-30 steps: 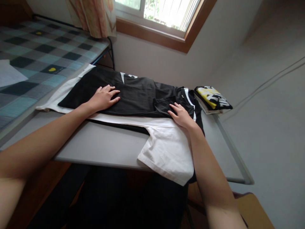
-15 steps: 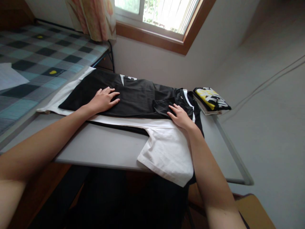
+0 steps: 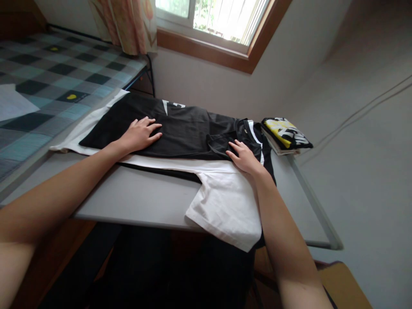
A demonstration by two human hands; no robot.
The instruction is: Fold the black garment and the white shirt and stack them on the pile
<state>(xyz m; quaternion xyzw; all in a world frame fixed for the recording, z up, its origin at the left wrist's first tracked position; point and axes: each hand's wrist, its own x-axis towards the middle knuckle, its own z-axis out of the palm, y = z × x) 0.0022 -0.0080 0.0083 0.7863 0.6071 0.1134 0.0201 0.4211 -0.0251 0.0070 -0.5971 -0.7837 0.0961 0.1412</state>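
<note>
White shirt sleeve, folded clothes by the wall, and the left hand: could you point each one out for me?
White sleeve [image 3: 229, 207]: head view, middle of the sleeve.
Folded clothes [image 3: 286, 132]: head view, printed top of the stack.
Left hand [image 3: 139, 134]: head view, back of the hand.

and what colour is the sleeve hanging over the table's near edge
Plain white sleeve, seen best in the head view.

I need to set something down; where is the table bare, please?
Bare table shows between left forearm and white sleeve, and between right forearm and the table's right edge. Crowded: mid-table, with black shirt, left hand and right hand; far right, folded stack.
</note>
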